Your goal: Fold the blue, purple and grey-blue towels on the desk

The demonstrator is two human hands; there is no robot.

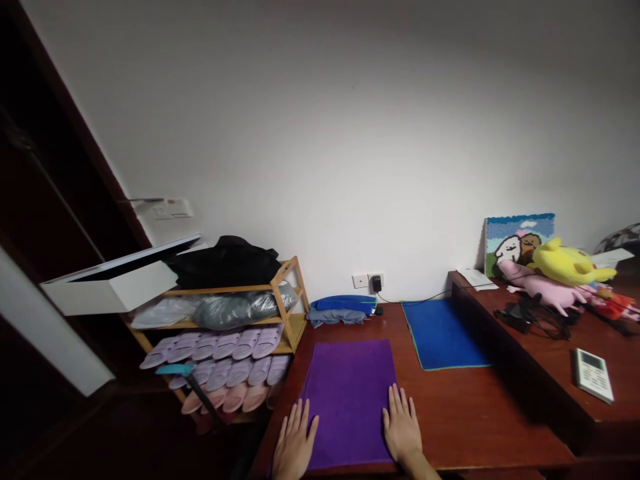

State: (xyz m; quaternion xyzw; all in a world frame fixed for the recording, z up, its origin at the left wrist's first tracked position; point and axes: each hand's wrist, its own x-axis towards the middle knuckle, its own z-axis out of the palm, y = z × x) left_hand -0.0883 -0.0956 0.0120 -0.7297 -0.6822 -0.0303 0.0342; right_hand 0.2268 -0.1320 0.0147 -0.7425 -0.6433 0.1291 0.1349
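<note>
A purple cloth (349, 390) lies flat on the dark wooden table (465, 420) right in front of me. My left hand (295, 442) rests palm down on the cloth's near left corner, fingers together and stretched out. My right hand (402, 427) lies flat on the cloth's near right edge, partly on the wood. Neither hand holds anything.
A blue cloth (443, 333) lies further back on the table, and folded blue and grey cloths (343, 309) sit by the wall socket (369, 281). A raised desk at right carries plush toys (560, 273), cables and a remote (593, 375). A shoe rack with slippers (227, 347) stands at left.
</note>
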